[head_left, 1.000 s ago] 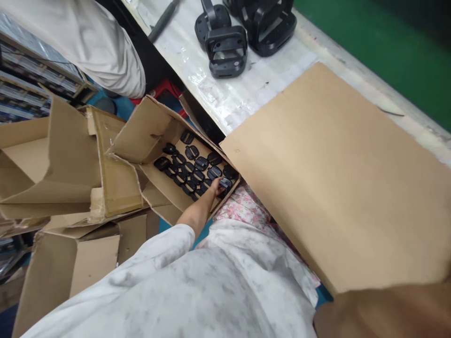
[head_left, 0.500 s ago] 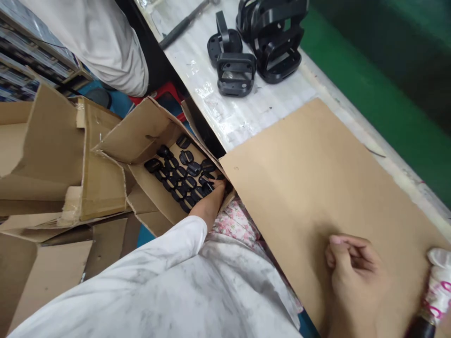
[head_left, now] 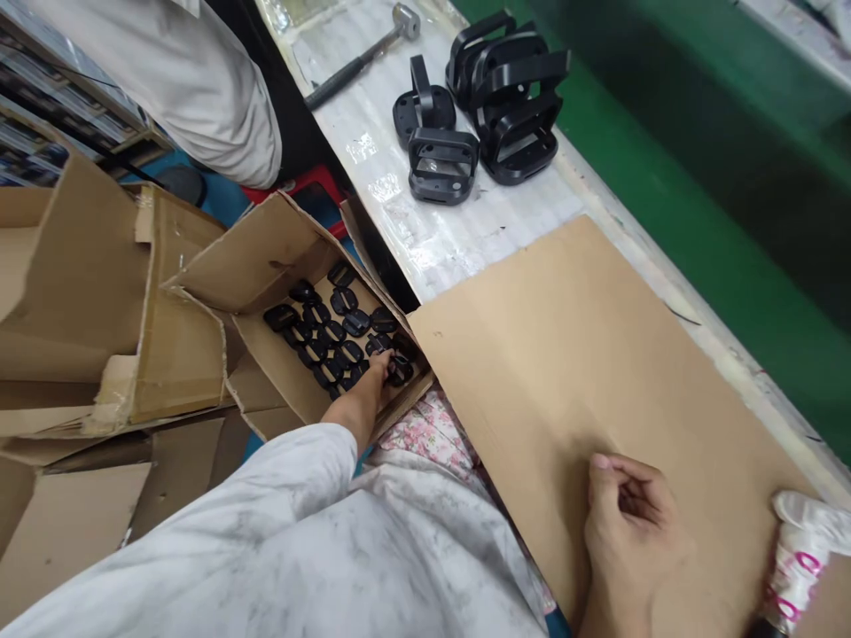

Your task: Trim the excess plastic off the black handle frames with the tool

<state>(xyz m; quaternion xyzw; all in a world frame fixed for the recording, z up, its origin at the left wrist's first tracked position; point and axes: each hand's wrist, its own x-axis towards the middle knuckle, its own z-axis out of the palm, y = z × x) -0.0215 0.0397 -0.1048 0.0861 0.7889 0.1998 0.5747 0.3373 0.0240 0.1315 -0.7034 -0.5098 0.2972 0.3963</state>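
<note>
My left hand (head_left: pixel 378 363) reaches down into an open cardboard box (head_left: pixel 266 377) on my left. Its fingers are closed on a black plastic part (head_left: pixel 400 370) near the box's right side; the fingertips are partly hidden. Several similar black parts (head_left: pixel 332 333), rounded with a slot, lie in rows on the box floor. My right hand (head_left: pixel 628 514) hovers just above or rests on a flat cardboard sheet (head_left: pixel 532 354) on the bench; I cannot tell which. Its fingers are curled in with the thumb against the index finger, and nothing shows in them.
Several black handle-like frames (head_left: pixel 509 97) stand on the white bench top (head_left: pixel 372 186), beside a hammer (head_left: pixel 363 60). A wrapped white-and-pink tool (head_left: pixel 794 567) lies at right. Other cardboard boxes (head_left: pixel 80 283) stand at left. Another person's sleeve (head_left: pixel 219 97) is at upper left.
My left hand has shifted left inside the box, from its right corner, with a black part beside the fingers. My right hand stays curled over the cardboard. The view has moved slightly.
</note>
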